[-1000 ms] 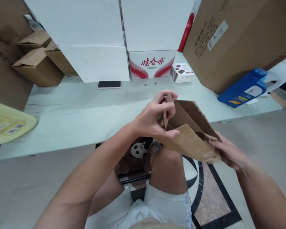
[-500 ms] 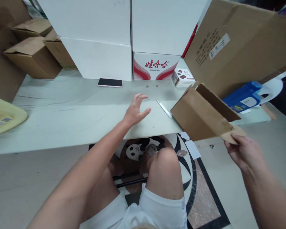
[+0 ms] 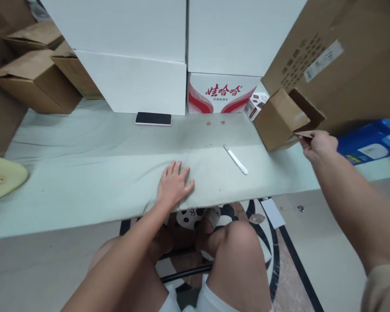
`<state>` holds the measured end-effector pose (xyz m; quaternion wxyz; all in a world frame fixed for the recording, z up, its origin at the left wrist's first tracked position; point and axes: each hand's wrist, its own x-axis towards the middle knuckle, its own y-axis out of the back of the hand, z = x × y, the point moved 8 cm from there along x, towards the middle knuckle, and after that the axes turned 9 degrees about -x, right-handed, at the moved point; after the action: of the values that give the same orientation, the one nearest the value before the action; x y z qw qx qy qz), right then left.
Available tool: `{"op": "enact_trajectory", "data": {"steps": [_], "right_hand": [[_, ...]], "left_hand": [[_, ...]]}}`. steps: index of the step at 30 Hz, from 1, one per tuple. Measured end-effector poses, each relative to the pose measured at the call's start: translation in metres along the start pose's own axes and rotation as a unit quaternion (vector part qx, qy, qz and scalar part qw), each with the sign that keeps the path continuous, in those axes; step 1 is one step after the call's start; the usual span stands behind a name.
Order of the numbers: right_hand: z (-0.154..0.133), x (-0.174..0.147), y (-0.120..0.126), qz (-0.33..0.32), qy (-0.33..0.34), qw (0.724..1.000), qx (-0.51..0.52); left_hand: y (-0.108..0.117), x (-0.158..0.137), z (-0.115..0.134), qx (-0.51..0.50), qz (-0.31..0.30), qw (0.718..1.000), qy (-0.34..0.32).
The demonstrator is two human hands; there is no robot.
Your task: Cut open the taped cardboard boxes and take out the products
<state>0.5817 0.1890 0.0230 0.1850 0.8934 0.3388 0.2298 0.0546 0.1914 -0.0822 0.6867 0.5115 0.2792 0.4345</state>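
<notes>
My right hand [image 3: 320,145] pinches a flap of an open brown cardboard box [image 3: 277,119] at the right of the table. That box stands against the small white printed box [image 3: 256,106], partly covering it. My left hand [image 3: 174,184] lies flat on the pale green tablecloth [image 3: 94,173] near the front edge, fingers spread, with nothing in it. Between the two hands lies a slim white scalpel-like knife [image 3: 235,159]. Farther back, a phone [image 3: 153,118] rests with its dark screen up.
White cartons [image 3: 130,82] and a red-and-white printed carton [image 3: 223,93] line the back. A large cardboard sheet [image 3: 354,73] and a blue bottle [image 3: 367,141] are on the right. Brown boxes [image 3: 48,82] stand at left, with a yellow container [image 3: 4,177] nearer.
My right hand has moved the cardboard box away from me, from the table's front edge to beside the small white box. My left hand has come down flat onto the cloth.
</notes>
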Motion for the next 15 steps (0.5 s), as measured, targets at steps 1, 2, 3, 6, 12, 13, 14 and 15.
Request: {"op": "enact_trajectory", "data": {"steps": [1,2,3,6,12,13,14,15], "right_hand": [[-0.001,0.013,-0.011,0.006,-0.033,0.999,0.007],[-0.003,0.023,-0.026,-0.001,-0.068,0.998,0.014],[-0.007,0.031,-0.046,-0.032,-0.097,0.995,0.017],[-0.023,0.030,-0.118,-0.195,-0.148,0.969,-0.032],[-0.024,-0.071,-0.176,-0.227,-0.082,0.950,-0.200],[-0.020,-0.097,-0.173,-0.217,-0.061,0.951,-0.212],[-0.019,-0.125,-0.169,-0.215,-0.028,0.950,-0.226],[-0.021,-0.152,-0.165,-0.216,0.030,0.941,-0.260]], "left_hand": [[0.000,0.000,-0.001,0.002,-0.002,1.000,0.002],[-0.001,0.000,-0.002,0.002,-0.005,1.000,0.003],[-0.001,0.000,-0.002,0.000,-0.008,1.000,0.003],[-0.003,-0.001,-0.004,-0.009,-0.018,1.000,0.003],[-0.004,-0.002,-0.003,-0.020,-0.007,1.000,0.001],[-0.004,-0.003,-0.002,-0.023,-0.003,1.000,-0.002],[-0.004,-0.003,-0.002,-0.025,0.001,1.000,-0.006],[-0.003,-0.003,-0.001,-0.028,0.006,1.000,-0.008]]}}
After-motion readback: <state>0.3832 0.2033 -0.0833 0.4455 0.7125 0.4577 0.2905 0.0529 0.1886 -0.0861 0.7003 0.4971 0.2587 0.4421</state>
